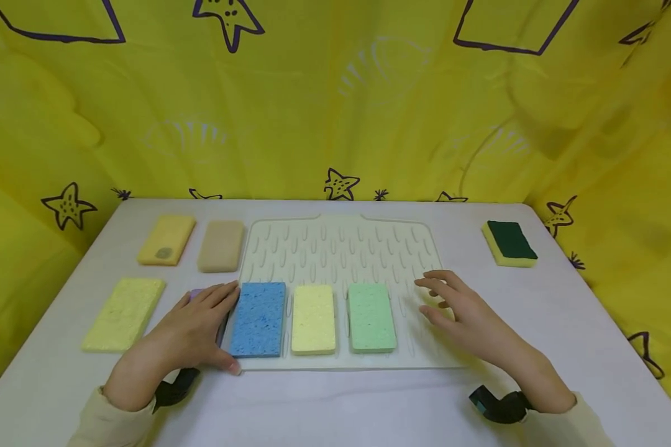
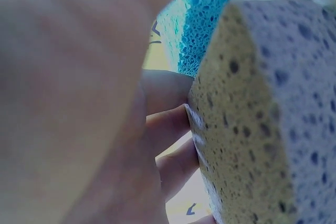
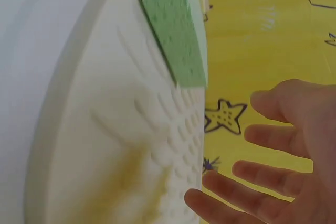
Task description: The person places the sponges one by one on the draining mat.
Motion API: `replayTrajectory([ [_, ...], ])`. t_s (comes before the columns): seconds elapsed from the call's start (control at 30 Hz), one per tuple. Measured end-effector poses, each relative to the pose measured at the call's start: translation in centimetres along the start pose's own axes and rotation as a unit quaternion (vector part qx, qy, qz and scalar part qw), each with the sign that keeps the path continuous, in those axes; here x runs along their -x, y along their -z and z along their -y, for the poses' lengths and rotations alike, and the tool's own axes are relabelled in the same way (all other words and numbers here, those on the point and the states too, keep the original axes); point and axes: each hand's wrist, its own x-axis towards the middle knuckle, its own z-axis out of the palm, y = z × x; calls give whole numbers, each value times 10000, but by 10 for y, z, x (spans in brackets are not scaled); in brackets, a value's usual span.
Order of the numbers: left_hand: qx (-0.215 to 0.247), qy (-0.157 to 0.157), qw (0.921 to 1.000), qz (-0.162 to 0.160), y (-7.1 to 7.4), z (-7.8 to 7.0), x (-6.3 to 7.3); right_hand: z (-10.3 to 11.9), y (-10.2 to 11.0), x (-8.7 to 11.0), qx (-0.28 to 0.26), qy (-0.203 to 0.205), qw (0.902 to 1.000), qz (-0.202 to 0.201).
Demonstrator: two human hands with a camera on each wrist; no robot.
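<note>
head-view purple sponge mostly hidden, sleeves cropped

soft, fairly bright light spreads over the white mat, with only gentle shading where the right hand hovers above it. behind and to the right of the mat, i notice the yellow curtain going dim in patches. seen from the left wrist, the left hand is a close, smooth blur, though the pores of the purple sponge read clearly. from the right wrist, a smeary yellow-brown tint lies across the mat, whose near rim looks out of focus.
</note>
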Motion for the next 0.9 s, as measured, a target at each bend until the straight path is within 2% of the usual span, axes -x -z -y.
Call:
replayTrajectory([
  [0.2, -56, -36, 10000, -27, 0, 0, 0, -19, 17, -3, 481, -39, 9986, -239],
  [0.43, 25, 11, 9999, 102, -3, -1, 1, -38, 32, -1, 984, -170, 9940, -457],
  [0.73, -11, 31, 10000, 76, -1, 0, -2, -50, 41, 6, 964, -420, 9914, -776],
  [0.9, -8, 47, 10000, 81, 0, -1, -1, -59, 46, 6, 965, -402, 9894, -1010],
])
